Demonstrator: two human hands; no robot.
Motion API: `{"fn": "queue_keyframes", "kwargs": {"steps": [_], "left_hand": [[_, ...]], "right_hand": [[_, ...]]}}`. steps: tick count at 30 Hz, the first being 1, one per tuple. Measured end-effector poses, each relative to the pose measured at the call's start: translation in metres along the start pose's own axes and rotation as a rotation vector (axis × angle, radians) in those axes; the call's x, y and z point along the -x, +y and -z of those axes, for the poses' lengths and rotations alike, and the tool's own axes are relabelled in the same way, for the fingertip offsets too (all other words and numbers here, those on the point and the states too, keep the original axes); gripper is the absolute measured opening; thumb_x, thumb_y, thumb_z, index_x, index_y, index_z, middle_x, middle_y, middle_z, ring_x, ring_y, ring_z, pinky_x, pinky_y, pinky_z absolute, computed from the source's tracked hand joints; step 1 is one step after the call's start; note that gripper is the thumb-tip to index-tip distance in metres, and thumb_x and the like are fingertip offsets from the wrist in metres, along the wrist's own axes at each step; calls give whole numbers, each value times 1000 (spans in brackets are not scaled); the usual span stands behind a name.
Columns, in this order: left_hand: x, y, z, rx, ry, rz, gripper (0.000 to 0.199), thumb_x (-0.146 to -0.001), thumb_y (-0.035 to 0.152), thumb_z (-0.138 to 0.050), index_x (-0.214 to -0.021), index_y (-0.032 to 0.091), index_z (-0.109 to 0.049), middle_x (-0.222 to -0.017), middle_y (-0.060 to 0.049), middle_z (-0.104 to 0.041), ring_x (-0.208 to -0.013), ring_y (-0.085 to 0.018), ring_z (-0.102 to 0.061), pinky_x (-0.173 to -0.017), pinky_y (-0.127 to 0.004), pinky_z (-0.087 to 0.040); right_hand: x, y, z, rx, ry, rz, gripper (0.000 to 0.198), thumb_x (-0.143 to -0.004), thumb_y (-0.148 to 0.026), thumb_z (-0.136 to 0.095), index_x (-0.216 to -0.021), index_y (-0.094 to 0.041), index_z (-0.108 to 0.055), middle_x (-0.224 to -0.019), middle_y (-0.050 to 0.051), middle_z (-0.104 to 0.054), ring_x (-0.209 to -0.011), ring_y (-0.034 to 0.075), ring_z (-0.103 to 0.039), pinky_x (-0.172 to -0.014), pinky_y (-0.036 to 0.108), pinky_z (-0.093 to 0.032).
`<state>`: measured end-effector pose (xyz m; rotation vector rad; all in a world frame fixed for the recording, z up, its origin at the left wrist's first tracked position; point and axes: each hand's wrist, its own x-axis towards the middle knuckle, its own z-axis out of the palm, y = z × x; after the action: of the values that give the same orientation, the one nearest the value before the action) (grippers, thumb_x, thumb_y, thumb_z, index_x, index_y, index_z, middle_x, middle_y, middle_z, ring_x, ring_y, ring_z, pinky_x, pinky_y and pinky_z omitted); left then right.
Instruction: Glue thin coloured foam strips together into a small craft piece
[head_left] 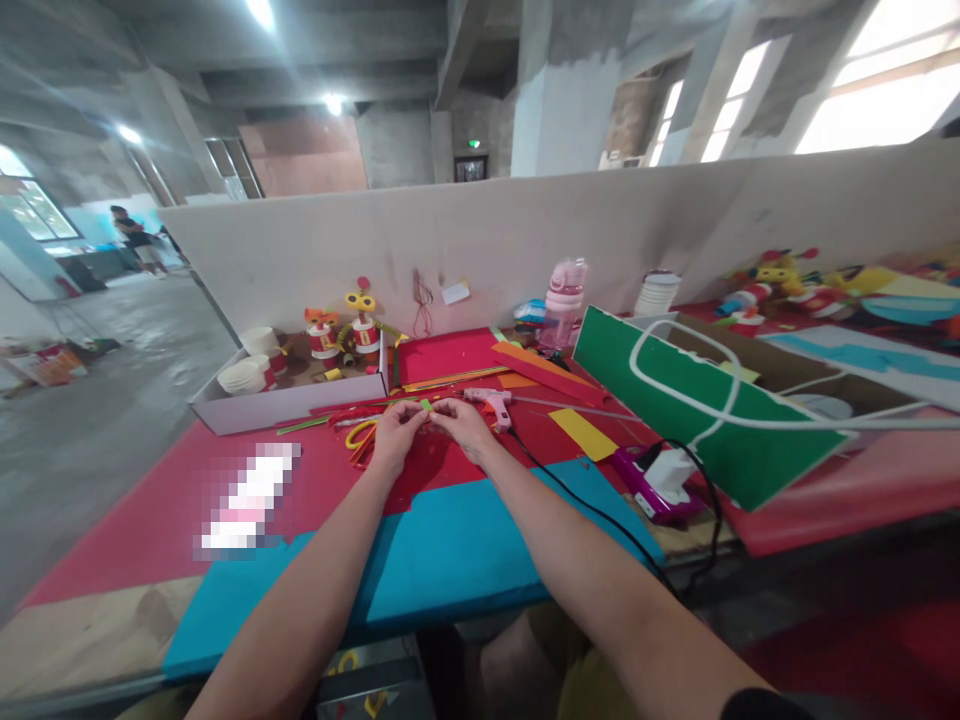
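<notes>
Between my fingertips is a small light-green piece of paper (426, 405), pinched from both sides above the red table covering. My left hand (399, 428) grips its left end with closed fingers. On the other side, my right hand (459, 420) pinches it too. Yellow-handled scissors (361, 436) lie just left of my left hand, partly hidden by it. A pink glue gun (491, 403) rests right beside my right hand, its black cord trailing to the right. Strips of red and orange paper (450, 380) lie beyond my hands.
A white box (292, 405) holds paper cups and cup figures. To the right stand a green board (675, 410), a purple power strip (660, 490) with a white plug, and a pink bottle (564, 305). Blue sheet (450, 550) covers the near edge; a yellow card (583, 432) lies rightward.
</notes>
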<state>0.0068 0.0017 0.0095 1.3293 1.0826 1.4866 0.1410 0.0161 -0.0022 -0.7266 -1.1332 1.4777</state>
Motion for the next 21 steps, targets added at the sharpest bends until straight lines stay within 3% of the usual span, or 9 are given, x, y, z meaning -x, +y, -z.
{"fn": "queue_keyframes", "kwargs": {"steps": [12,21], "left_hand": [[0,1,2,-144,-7,-117,19,-68,31,-71,-79,16,-69,-74,-1,-66,-67,-14,-57,-66,-26,-44],[-2,0,8,-418,-68,-400,10,-78,24,-64,-83,19,-71,-82,-4,-71,-75,-17,-63,-72,-29,-48]], "right_hand": [[0,-3,2,-6,2,-7,30,-58,-31,-80,-77,-19,-61,-74,-3,-65,-71,13,-65,-76,32,-55],[6,-10,3,6,-2,-62,28,-63,-35,-80,-77,-19,-62,-72,-1,-68,-67,14,-67,-75,32,-56]]}}
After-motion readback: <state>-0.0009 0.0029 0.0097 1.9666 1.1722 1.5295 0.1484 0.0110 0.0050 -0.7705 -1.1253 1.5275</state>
